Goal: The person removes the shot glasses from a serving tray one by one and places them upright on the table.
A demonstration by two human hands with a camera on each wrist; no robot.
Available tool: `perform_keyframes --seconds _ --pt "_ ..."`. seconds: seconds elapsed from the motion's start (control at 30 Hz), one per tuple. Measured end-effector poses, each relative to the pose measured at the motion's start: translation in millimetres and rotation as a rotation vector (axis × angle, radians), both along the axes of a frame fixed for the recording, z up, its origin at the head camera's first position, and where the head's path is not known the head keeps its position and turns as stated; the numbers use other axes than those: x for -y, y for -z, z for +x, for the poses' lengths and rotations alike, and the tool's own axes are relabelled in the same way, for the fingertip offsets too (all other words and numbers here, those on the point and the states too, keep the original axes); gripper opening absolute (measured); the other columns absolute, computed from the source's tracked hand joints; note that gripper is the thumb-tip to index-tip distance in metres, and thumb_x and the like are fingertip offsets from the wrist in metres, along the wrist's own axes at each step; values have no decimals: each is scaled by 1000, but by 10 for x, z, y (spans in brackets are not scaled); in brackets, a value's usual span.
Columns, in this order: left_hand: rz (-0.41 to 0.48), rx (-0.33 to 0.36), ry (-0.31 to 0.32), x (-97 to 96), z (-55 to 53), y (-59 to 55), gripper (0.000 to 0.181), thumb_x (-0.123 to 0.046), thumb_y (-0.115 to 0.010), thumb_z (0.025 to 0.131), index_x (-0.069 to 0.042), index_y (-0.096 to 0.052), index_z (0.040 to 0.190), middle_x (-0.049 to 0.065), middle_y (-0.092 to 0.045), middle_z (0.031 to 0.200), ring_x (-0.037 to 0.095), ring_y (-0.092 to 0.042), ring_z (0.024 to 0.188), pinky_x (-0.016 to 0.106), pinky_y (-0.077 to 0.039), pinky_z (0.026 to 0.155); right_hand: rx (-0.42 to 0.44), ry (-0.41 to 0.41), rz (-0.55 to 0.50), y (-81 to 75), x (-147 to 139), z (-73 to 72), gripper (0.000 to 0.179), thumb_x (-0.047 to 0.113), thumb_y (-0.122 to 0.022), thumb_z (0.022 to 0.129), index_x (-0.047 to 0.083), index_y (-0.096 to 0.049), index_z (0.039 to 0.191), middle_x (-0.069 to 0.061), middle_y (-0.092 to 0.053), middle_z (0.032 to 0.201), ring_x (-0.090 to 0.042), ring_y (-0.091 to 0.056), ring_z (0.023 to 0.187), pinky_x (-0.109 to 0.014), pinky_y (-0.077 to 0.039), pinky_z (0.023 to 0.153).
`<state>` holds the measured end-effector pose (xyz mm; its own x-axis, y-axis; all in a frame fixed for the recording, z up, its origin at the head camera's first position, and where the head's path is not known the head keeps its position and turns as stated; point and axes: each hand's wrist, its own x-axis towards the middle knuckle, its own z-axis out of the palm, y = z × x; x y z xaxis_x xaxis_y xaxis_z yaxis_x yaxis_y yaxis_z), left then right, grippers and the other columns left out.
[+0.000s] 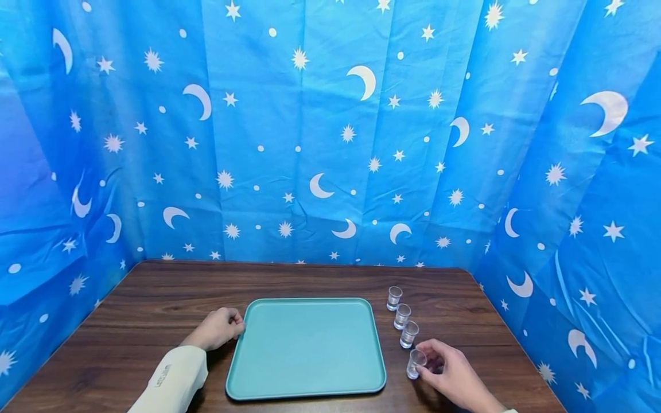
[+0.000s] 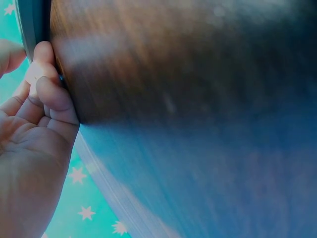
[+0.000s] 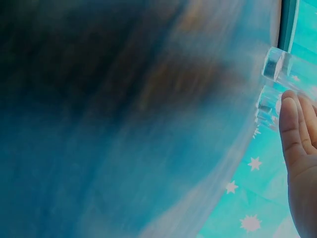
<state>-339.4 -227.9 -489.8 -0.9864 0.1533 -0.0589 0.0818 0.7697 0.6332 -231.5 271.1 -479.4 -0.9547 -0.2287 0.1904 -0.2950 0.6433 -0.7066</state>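
Observation:
A turquoise rectangular tray (image 1: 307,347) lies flat on the table. My left hand (image 1: 219,328) is at its left rim; in the left wrist view the thumb and curled fingers (image 2: 49,91) pinch the tray's edge (image 2: 30,25) from both sides. Right of the tray, my right hand (image 1: 454,374) holds the nearest clear shot glass (image 1: 415,365) between thumb and forefinger. That glass stands upright, with its base at the table. Several more shot glasses, one of them the adjacent glass (image 1: 409,334), form a slanting row behind it, also upright.
The dark wood-grain table (image 1: 170,287) carries the tray and the glasses. Blue curtains (image 1: 320,143) with white moons and stars hang behind it and at both sides. The farthest shot glass (image 1: 394,298) stands beside the tray's back right corner.

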Motion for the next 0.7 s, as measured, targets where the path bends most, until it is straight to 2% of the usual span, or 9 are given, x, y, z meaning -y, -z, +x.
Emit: perform_keyframes --seconds 0.2,0.5,0.6,0.7 --pt "-13 6 -14 14 9 16 11 -12 -60 89 -8 -56 79 4 -53 67 18 -47 58 32 -39 54 39 -27 0 -5 11 -14 28 14 -73 80 9 -60 104 2 -61 88 -9 -57 75 -27 -50 66" --pt "-9 -12 -15 30 5 30 10 -12 -60 88 -8 -57 79 3 -53 67 18 -47 58 32 -38 54 12 -47 27 -5 19 -20 33 20 -75 80 10 -60 107 5 -61 89 -9 -59 78 -30 -50 68" --pt "-2 -12 -15 33 7 36 10 -12 -60 88 -8 -57 79 4 -53 67 18 -47 58 32 -38 54 -1 -25 27 -11 14 -26 38 27 -75 80 10 -60 111 6 -61 91 -9 -59 80 -30 -50 70" --pt "-4 7 -12 32 22 12 11 -13 -59 89 -8 -57 79 4 -53 67 18 -47 58 32 -39 54 -46 42 2 -47 21 -54 35 28 -74 81 11 -62 110 7 -61 91 -8 -58 82 -30 -49 71"
